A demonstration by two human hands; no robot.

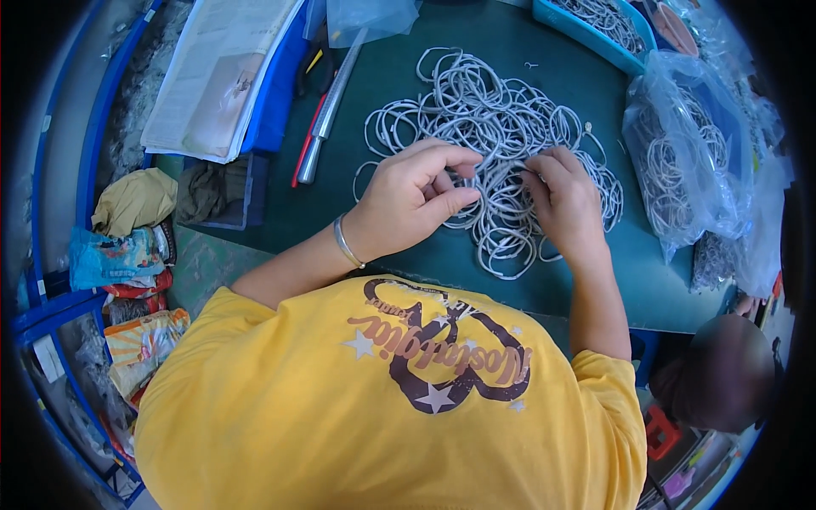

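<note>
A tangled heap of thin grey wire loops (501, 144) is spread across the dark green table mat (374, 212). The left hand (408, 200) is curled, thumb and forefinger pinched on one strand at the heap's near edge; the right hand (565, 204) is pressed fingers-down into the coils (its grip cannot be told). More loops are held in a crinkled clear plastic bag (693, 161).

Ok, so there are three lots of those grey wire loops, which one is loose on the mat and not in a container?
The pile of grey loops under both hands, spread bare on the green mat. The others sit in the clear plastic bag at right and the blue tray behind.
</note>
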